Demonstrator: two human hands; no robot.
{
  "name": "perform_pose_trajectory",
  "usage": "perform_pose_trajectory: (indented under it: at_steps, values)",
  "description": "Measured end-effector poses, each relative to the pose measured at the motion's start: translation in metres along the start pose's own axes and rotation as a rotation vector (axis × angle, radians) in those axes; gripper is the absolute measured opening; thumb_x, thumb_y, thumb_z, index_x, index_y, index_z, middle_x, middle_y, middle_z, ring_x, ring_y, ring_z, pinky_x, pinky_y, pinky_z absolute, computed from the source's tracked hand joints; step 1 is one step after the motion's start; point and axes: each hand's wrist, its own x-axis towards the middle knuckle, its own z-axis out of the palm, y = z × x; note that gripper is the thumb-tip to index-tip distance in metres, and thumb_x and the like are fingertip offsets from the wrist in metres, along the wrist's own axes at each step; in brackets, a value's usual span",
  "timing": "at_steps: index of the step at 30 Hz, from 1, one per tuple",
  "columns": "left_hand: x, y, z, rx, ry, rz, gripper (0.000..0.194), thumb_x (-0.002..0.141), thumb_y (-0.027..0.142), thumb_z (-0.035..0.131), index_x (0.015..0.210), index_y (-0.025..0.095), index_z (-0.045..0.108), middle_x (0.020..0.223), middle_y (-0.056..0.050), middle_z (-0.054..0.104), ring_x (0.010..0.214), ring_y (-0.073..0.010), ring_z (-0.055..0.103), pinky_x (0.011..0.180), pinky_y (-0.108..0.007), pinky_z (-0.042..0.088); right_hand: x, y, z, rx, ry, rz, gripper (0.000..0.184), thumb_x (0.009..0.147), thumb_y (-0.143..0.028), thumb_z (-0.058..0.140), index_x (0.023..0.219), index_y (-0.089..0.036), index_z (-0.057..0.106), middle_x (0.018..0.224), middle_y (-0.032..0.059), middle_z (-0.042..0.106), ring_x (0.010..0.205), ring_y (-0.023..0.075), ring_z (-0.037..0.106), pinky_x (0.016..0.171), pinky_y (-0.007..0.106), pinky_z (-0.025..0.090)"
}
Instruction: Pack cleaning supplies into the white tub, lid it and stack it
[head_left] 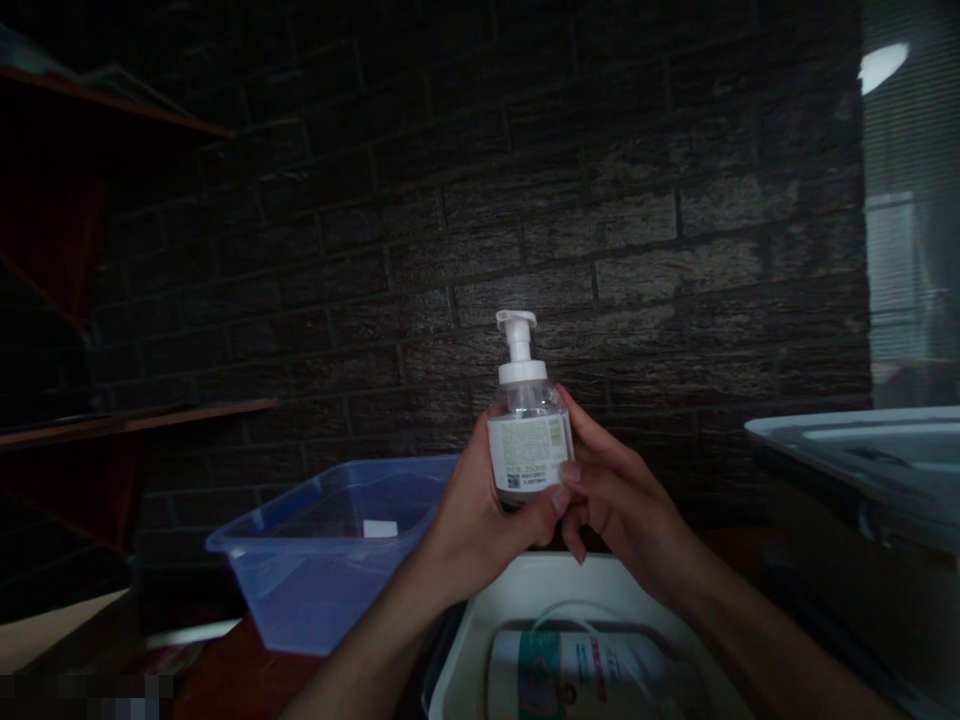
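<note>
A clear pump bottle (529,450) with a white pump head and a pale printed label is held upright in front of me, its label turned toward the camera. My left hand (480,515) wraps around its left side and base, with the thumb across the lower front. On the other side, my right hand (611,480) grips the right edge and lower corner of the bottle. Below both hands sits a white bin (465,650), and in it lies a larger bottle (585,670) with a green and white label.
Left of the bin stands a translucent blue plastic tub (315,590) with a small white piece inside. A pale lid or container (862,440) is at the right. Wooden shelves (150,420) project at the left, and a dark brick wall (450,200) closes off the back.
</note>
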Motion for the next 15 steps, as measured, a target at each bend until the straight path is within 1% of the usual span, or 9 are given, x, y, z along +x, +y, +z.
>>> perform_pose_trajectory:
  at_steps: [3,7,9,11,13,15]
  values:
    - [-0.002,-0.002,-0.006,-0.022,-0.03,0.022,0.063,0.09,0.032,0.076,0.141,0.028,0.039,0.098,-0.001,0.065,0.065,-0.0105,0.062,0.059,-0.023,0.052,-0.001,-0.003,0.001,-0.037,-0.044,-0.009,0.088,0.092,-0.026,0.073,0.162,-0.046,0.024,0.128,0.0089,0.067,0.068,0.0164,0.073,0.044,0.02,0.047]
    - [-0.005,-0.004,-0.011,-0.046,-0.034,0.02,0.064,0.089,0.035,0.076,0.139,0.027,0.036,0.1,-0.003,0.066,0.074,-0.0151,0.065,0.063,-0.025,0.052,-0.001,-0.006,0.001,-0.05,-0.091,-0.019,0.089,0.092,-0.025,0.074,0.161,-0.049,0.023,0.144,0.0111,0.059,0.071,0.016,0.074,0.045,0.019,0.048]
    - [-0.006,-0.005,-0.014,-0.007,-0.027,0.022,0.063,0.09,0.037,0.074,0.139,0.027,0.037,0.105,-0.004,0.066,0.084,-0.0184,0.066,0.069,-0.027,0.053,-0.001,-0.006,0.002,-0.057,-0.104,-0.022,0.089,0.093,-0.025,0.073,0.161,-0.05,0.022,0.148,0.0119,0.056,0.071,0.0161,0.075,0.044,0.019,0.048]
    - [-0.005,-0.005,-0.017,0.07,0.001,0.04,0.056,0.093,0.04,0.07,0.138,0.025,0.041,0.111,-0.006,0.065,0.096,-0.0213,0.065,0.08,-0.031,0.052,0.0,-0.004,0.001,-0.077,-0.096,-0.034,0.088,0.093,-0.024,0.073,0.161,-0.05,0.023,0.152,0.0125,0.054,0.068,0.0151,0.075,0.043,0.018,0.048]
    - [-0.003,-0.003,-0.019,0.168,0.039,0.064,0.046,0.098,0.042,0.064,0.136,0.023,0.046,0.119,-0.007,0.064,0.107,-0.0233,0.061,0.089,-0.033,0.05,0.0,-0.001,0.001,-0.113,-0.059,-0.053,0.087,0.092,-0.022,0.073,0.16,-0.049,0.026,0.154,0.0124,0.052,0.064,0.0133,0.074,0.042,0.018,0.047]
    - [-0.001,0.0,-0.019,0.271,0.06,0.087,0.044,0.101,0.041,0.058,0.14,0.023,0.048,0.129,-0.008,0.062,0.117,-0.0253,0.058,0.098,-0.036,0.046,0.001,0.002,0.0,-0.151,-0.01,-0.07,0.088,0.089,-0.02,0.076,0.159,-0.049,0.03,0.155,0.0117,0.052,0.061,0.0112,0.072,0.04,0.017,0.045]
